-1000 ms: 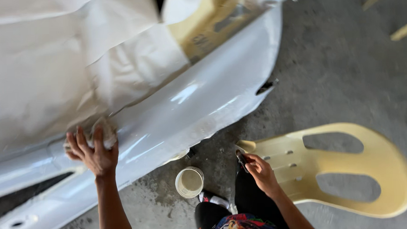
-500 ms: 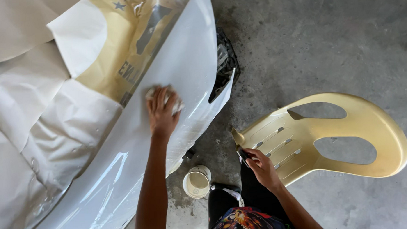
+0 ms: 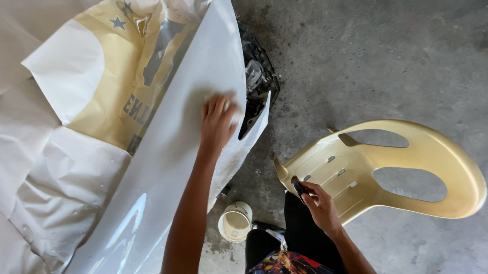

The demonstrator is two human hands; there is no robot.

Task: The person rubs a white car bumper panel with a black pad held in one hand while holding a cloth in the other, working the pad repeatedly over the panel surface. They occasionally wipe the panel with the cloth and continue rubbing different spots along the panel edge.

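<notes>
The left hand lay flat on the white panel near its upper edge, arm stretched straight out, fingers together and pressed on what seemed a pale pad, mostly hidden. The right hand rested by the yellow chair, fingers curled around a small dark thing. A cup stood on the floor beside the panel.

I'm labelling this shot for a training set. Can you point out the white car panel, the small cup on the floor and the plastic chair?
White car panel [image 3: 148,178], head view, on its glossy middle.
Cup [image 3: 235,222], head view, on its open top.
Plastic chair [image 3: 450,167], head view, on its backrest rim.
</notes>
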